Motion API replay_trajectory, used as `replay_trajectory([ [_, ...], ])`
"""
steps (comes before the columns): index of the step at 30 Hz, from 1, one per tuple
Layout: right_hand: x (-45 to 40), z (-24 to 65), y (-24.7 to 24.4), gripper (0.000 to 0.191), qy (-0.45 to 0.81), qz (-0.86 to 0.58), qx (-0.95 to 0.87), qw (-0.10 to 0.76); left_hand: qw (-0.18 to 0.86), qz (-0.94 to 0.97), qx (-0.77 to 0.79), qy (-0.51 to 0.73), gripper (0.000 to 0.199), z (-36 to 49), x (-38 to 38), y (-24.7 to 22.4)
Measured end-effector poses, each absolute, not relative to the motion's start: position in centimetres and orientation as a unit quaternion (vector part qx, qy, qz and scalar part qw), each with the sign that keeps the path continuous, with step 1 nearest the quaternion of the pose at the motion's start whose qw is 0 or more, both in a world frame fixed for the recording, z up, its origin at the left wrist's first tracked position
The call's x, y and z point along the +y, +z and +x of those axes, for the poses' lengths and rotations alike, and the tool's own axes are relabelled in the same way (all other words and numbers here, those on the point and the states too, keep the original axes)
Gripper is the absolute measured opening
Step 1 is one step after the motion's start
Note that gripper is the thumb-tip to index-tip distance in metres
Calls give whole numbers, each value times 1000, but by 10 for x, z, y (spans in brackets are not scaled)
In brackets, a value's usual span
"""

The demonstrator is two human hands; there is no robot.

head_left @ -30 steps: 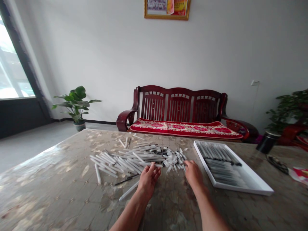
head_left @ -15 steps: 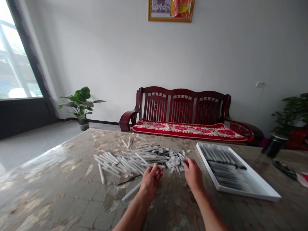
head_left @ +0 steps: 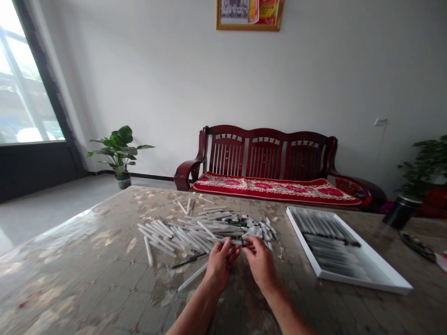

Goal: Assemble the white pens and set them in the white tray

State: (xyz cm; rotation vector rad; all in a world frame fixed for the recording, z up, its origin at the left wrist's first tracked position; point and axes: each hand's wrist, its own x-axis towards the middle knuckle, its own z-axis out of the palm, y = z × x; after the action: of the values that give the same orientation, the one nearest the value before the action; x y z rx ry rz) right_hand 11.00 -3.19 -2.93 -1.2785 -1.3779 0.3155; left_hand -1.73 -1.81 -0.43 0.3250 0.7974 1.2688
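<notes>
My left hand is closed round a whitish pen barrel, which lies roughly level and points to the right. At its right end, my right hand pinches a small dark piece; fingers hide much of it, so its kind is unclear. The two hands almost meet. Just beyond them spreads a loose pile of white pen barrels, with small clear and white pieces at its right side. A single barrel rests left of my left wrist, near a thin dark rod.
A shallow white box holding rows of dark-tipped pens stands on the patterned table at right. Behind it are a black canister and a dark cable. A red wooden bench stands beyond the table.
My right hand has moved left from the small pieces to the right end of the barrel. My left hand stays nearly in place, still holding the barrel.
</notes>
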Motion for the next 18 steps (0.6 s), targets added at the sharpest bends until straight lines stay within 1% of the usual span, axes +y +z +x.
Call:
replay_trajectory([
  [13,-31,115,-29,21,120,-550,-597,572,720,162,356,573,15,-17,-19,-7],
  [18,-31,115,-29,21,88,-536,-621,565,715,176,351,579,21,-17,-18,-12],
])
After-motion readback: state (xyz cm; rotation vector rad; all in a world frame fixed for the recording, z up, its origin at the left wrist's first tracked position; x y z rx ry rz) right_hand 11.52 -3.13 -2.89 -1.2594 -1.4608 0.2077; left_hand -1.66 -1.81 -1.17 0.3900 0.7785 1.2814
